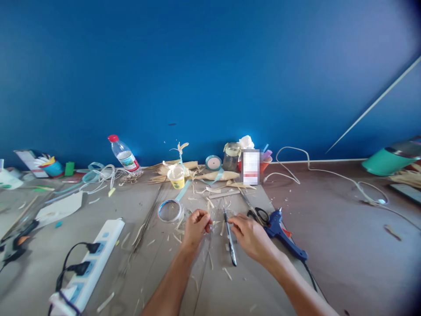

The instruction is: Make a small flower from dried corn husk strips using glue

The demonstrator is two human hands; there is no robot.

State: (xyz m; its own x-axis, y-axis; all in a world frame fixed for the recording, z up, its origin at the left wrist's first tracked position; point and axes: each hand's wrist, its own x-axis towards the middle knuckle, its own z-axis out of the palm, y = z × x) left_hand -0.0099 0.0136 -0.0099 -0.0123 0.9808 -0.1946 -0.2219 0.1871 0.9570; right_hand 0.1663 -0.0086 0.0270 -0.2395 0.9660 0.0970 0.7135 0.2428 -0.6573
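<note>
Since scraps [227, 274] are littering the bench [329, 263], trimming is looking partly done, remainder unclear; left hand [196, 226] is pinching a strip [208, 207], right hand [250, 235] is hovering by pen [229, 239], can't tell grip.

At the tips of your left hand [197, 226], the pale strip [215, 222] looks papery and matt. Just left of your right hand [248, 230], the pen [229, 237] is smooth, glossy plastic. To its right, the glue gun [278, 227] has a blue plastic shell. Beyond both hands, the husks [219, 176] look dry and fibrous; the jar [231, 161] may be glass or clear plastic. Beneath them, the tabletop [259, 289] looks smooth and dull.
</note>
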